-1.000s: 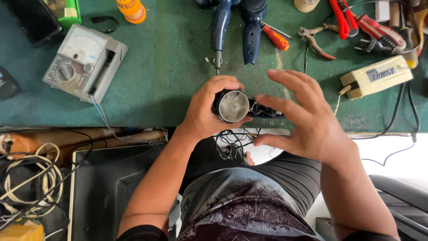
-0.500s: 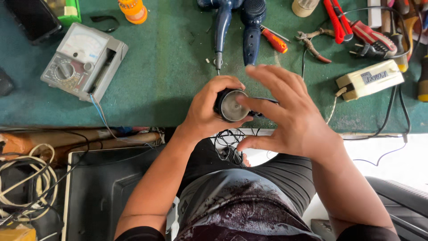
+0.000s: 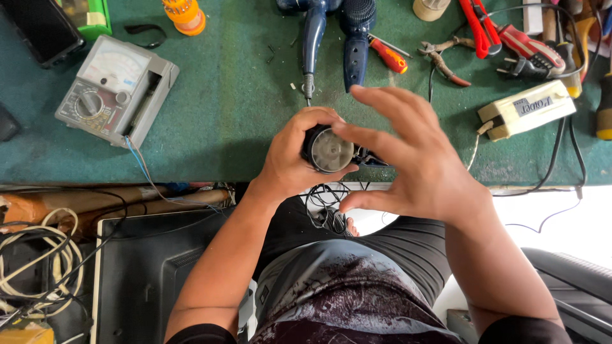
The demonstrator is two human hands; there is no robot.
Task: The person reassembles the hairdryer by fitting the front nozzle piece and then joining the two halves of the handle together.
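A small round black motor housing with a pale grey fan face [image 3: 327,150] sits just past the near edge of the green-covered bench [image 3: 229,121], gripped around its side by the left hand [image 3: 294,159]. The right hand [image 3: 414,162] hovers spread open just beside it, grasping nothing and hiding the housing's right side. Thin black wires [image 3: 325,207] dangle beneath, their ends lost against the lap. Farther back lie a dark blue hair-dryer shell [image 3: 336,35], cut off at the top edge, and a grey analogue multimeter [image 3: 115,89] toward the left.
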